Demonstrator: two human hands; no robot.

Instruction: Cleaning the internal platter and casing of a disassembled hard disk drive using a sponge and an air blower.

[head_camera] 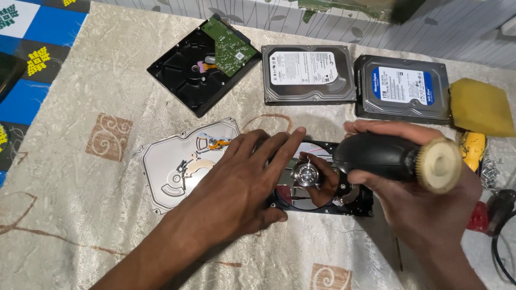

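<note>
The opened hard drive (322, 185) is pinned at its near-left edge under the flat, spread left hand (244, 180). A black screwdriver handle (398, 158) is gripped by the closed right hand (424, 198) above the drive's right side. A removed silver cover (177, 164) lies just left. Farther back, three more drives are lined up: one black upturned drive (201, 64) and two labelled drives (307, 74).

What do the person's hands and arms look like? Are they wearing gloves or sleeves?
No gloves. Both the left hand and the right hand are bare, and no rings or watch show on them. The forearms coming in from the bottom of the picture are bare too, with no sleeves in view. The fingers have short nails.
</note>
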